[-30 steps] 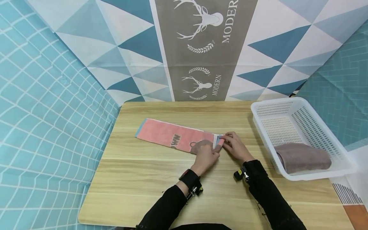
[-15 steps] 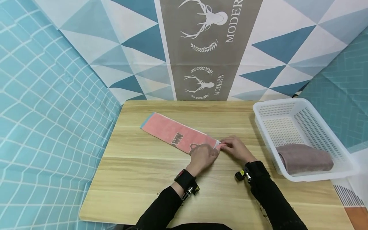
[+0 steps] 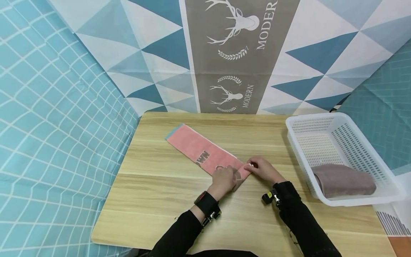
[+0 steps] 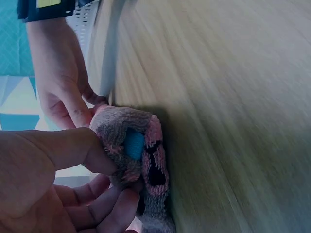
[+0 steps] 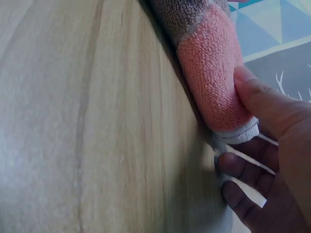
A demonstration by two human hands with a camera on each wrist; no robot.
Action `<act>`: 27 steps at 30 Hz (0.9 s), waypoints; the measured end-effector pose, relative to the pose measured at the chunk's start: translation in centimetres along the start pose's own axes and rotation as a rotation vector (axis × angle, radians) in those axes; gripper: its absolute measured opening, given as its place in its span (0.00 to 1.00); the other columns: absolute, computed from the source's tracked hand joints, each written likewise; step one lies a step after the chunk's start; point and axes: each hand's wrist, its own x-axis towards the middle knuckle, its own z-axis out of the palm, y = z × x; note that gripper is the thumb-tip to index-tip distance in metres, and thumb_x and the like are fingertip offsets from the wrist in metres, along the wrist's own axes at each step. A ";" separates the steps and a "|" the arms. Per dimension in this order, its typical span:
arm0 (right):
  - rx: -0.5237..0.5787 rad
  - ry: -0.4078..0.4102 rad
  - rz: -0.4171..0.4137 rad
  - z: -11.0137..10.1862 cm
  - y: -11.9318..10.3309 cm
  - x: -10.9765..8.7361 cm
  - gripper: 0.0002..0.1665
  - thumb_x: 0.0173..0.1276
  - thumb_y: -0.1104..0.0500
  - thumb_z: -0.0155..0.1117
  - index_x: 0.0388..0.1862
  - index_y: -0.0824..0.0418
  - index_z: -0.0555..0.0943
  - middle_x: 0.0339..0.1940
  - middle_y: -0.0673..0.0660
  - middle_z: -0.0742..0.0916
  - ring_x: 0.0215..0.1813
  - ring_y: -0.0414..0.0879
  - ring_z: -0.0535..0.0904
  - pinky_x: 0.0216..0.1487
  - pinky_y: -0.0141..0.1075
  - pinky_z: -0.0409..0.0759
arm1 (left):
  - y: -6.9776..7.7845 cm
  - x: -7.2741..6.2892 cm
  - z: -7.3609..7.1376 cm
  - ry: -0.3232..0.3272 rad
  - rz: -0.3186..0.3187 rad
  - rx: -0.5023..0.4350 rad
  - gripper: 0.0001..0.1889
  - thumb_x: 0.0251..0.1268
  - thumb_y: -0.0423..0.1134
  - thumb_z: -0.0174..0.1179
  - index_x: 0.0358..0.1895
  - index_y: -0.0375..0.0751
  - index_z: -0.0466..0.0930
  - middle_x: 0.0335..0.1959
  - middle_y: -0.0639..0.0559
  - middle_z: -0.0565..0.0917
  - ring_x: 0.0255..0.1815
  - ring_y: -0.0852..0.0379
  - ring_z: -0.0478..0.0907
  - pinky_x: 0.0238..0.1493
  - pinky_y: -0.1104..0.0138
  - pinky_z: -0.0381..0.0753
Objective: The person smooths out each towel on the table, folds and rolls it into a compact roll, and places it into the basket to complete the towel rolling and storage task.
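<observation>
A pink towel [image 3: 189, 142] with grey lettering and a light blue end lies slantwise on the wooden table, its near right end rolled up. My left hand [image 3: 222, 181] pinches one end of that roll; in the left wrist view the thumb and fingers hold the layered grey and pink end [image 4: 124, 116], with a bit of blue inside. At the roll's other end is my right hand [image 3: 264, 170]. In the right wrist view its thumb [image 5: 248, 80] lies against the pink roll [image 5: 214, 73], above the white edge, and the other fingers curl beneath.
A white perforated basket [image 3: 321, 123] stands on the table's right side, with a rolled grey-brown towel [image 3: 345, 180] inside. Patterned cloth sheets [image 3: 160, 71] hang behind and to the left of the wooden table [image 3: 144, 207].
The towel's right end has gone from flat with a small fold to a thicker roll. The towel has turned to a steeper slant, its far end shifting right and up in view. Both hands stay on it.
</observation>
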 end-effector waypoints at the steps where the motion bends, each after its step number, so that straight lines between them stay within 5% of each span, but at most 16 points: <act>1: -0.007 -0.002 0.022 0.0 -0.1 0.1 0.09 0.69 0.49 0.66 0.35 0.52 0.83 0.30 0.48 0.80 0.34 0.43 0.72 0.36 0.35 0.70 | 0.0 -0.1 0.0 0.025 0.016 0.033 0.16 0.61 0.51 0.67 0.39 0.42 0.79 0.29 0.48 0.83 0.32 0.51 0.80 0.32 0.61 0.79; 7: -0.001 0.003 0.144 -0.2 -0.7 0.7 0.19 0.66 0.45 0.69 0.41 0.59 0.78 0.30 0.52 0.77 0.32 0.44 0.71 0.34 0.36 0.69 | 0.7 -0.7 0.1 0.236 0.264 0.312 0.18 0.65 0.57 0.63 0.42 0.45 0.84 0.36 0.53 0.79 0.37 0.57 0.76 0.38 0.66 0.77; 11: 0.048 0.024 0.162 -0.1 -0.7 0.4 0.23 0.64 0.47 0.71 0.46 0.61 0.75 0.31 0.54 0.78 0.32 0.45 0.72 0.34 0.36 0.70 | 1.4 -1.3 0.3 0.268 0.383 0.422 0.15 0.64 0.53 0.65 0.45 0.47 0.84 0.35 0.56 0.79 0.35 0.61 0.76 0.33 0.70 0.76; 15: 0.076 0.055 0.096 0.5 -0.4 0.1 0.20 0.62 0.53 0.74 0.46 0.60 0.76 0.31 0.54 0.77 0.33 0.44 0.71 0.33 0.33 0.70 | 1.4 -1.9 1.3 0.302 0.390 0.502 0.09 0.63 0.50 0.64 0.42 0.52 0.82 0.31 0.58 0.78 0.32 0.62 0.75 0.30 0.70 0.71; 21: 0.001 0.132 -0.093 1.1 -0.3 0.0 0.06 0.61 0.58 0.74 0.32 0.55 0.83 0.38 0.52 0.79 0.43 0.44 0.68 0.44 0.37 0.67 | 1.0 -2.0 2.2 0.350 0.377 0.516 0.05 0.64 0.43 0.63 0.41 0.52 0.78 0.32 0.57 0.77 0.32 0.61 0.74 0.30 0.69 0.72; 27: 0.004 0.047 -0.130 0.7 -0.4 -0.2 0.03 0.64 0.55 0.72 0.35 0.52 0.89 0.44 0.49 0.83 0.53 0.48 0.70 0.55 0.46 0.66 | -0.2 -2.2 2.2 0.359 0.373 0.355 0.08 0.61 0.39 0.66 0.41 0.47 0.77 0.35 0.53 0.79 0.37 0.58 0.78 0.37 0.69 0.78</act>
